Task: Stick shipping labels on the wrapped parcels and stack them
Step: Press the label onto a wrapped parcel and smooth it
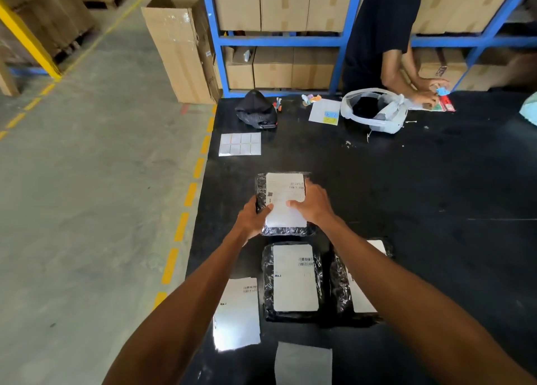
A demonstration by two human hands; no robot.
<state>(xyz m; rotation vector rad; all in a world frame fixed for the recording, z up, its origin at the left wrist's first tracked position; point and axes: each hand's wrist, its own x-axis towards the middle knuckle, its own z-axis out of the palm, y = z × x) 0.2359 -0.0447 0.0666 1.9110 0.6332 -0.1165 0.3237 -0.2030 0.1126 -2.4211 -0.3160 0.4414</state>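
Observation:
A black plastic-wrapped parcel (261, 187) lies on the black table (421, 210), with a white shipping label (286, 185) covering its top. My left hand (252, 217) grips the parcel's near left edge, thumb on the label. My right hand (312, 203) presses flat on the label's right side. Nearer to me lie a second labelled parcel (292, 281) and a third parcel (341, 286), partly hidden under my right forearm. A loose label sheet (236, 312) rests at the table's near left, and a blank backing sheet (303, 363) sits at the near edge.
A sheet of small stickers (240, 144), a black cap (256, 110), a white headset (374, 108) and a paper note (325, 111) lie at the table's far side. Another person's hands (427, 92) work at the far right. Blue shelving (279, 40) with cartons stands behind.

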